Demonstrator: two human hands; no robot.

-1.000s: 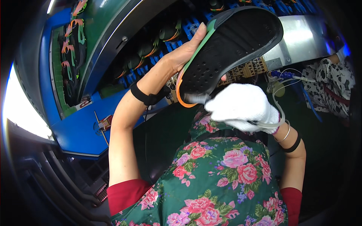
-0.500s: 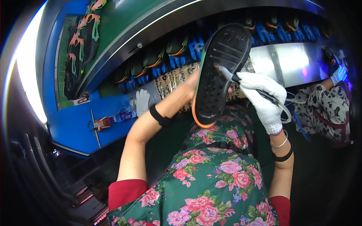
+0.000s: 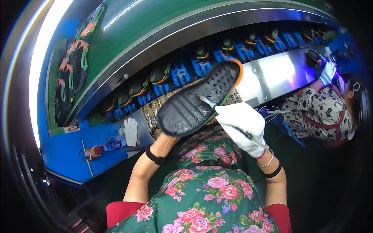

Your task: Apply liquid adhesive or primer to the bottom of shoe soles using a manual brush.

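Note:
A black shoe bottom with an orange rim at its upper right end faces up in front of me. Holes dot that end, and raised bars cross the wider lower left part. My bare left hand supports the shoe from beneath; its fingers are hidden behind it. In a white knit glove, my right hand grips a brush. The brush's bristles touch the middle of the shoe bottom.
Behind the shoe runs a line of blue holders carrying shoes. A white glove lies by a plastic bottle on the blue table. At right, a co-worker handles a shoe beside the metal ledge.
The shoe has been turned round, so its orange end now points to the upper right instead of down. My right hand and brush have moved lower left. The view has shifted too.

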